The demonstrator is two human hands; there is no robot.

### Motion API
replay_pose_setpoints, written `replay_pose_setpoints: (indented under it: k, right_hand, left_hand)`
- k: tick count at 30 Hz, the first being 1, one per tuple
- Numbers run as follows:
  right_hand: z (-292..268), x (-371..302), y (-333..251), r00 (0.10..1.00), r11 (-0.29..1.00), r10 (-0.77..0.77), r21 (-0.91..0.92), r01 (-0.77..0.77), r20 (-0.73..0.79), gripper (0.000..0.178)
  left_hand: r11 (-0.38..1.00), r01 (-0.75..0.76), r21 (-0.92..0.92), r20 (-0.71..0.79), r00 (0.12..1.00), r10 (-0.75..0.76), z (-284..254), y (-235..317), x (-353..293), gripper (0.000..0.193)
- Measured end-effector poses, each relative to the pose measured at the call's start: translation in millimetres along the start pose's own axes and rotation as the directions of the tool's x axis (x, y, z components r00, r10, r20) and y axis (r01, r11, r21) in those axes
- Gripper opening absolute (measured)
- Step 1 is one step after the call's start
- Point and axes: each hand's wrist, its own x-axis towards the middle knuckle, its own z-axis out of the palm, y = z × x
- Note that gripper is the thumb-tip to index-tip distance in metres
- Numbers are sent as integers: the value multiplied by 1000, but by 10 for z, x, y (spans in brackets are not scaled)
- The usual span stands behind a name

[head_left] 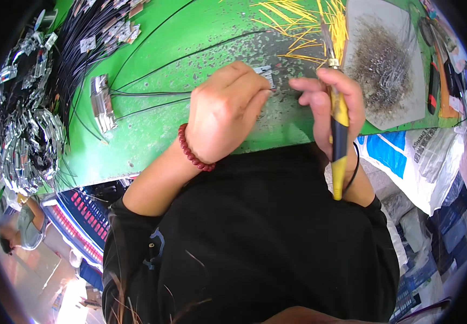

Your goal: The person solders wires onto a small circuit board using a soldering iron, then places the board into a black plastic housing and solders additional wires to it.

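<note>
My left hand (222, 102), a dark red bead bracelet on its wrist, is closed over the green tabletop. Its thumb and fingers pinch a small silver metal piece (266, 74), mostly hidden by the hand. Black wires (152, 93) run out to the left from under this hand. My right hand (354, 97) is wrapped around a yellow-and-black soldering iron (340, 135). The iron stands nearly upright in the picture, its metal tip pointing away from me among thin yellow tubes (298, 27). A gap separates the iron's tip from the silver piece.
A grey board (368, 116) with dark residue and tangled fine wire lies at the right. Black wires with silver ends (117, 35) are heaped at far left; shiny metal parts (28, 146) pile below them. A stack of silver strips (102, 102) lies left of my hand.
</note>
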Motion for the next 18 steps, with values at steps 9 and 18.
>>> replay_pose_setpoints:
  k: [9,18]
  right_hand:
    - [-1087,-469,-118,928,985,138,-49,-165,-345,66]
    - [-1766,-589,-111,794,983,-5,-150,-109,-608,16]
  left_hand:
    - [972,-123,199,108,989,104,109,-60,2,17]
    - [996,15,89,104,994,-24,133,-43,23,11]
